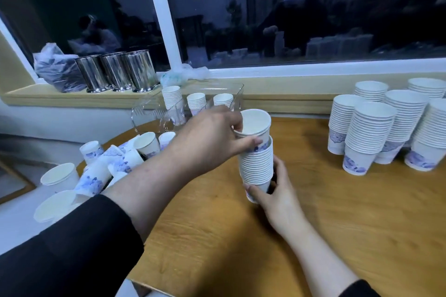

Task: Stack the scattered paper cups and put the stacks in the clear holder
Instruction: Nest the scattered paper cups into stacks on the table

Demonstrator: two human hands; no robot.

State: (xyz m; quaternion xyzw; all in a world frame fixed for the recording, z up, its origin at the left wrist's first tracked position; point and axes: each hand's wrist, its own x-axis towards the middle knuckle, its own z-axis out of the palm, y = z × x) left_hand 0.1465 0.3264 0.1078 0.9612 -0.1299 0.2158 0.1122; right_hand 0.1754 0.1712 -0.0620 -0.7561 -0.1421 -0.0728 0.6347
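My right hand (277, 190) grips the base of a tall stack of white paper cups (257, 166) with blue print, held above the wooden table (337, 212). My left hand (212, 137) pinches a single cup (255, 122) by its rim; its lower part sits in the top of the stack. Several loose cups (101, 166) lie scattered at the table's left edge, some on their sides. The clear holder (193, 101) stands behind my left hand with three short stacks inside.
Several tall cup stacks (386, 128) stand at the table's right. On the window ledge are three shiny metal canisters (115, 72), a dark plastic bag (58, 67) and crumpled plastic wrap (181, 75). The dark window reflects people.
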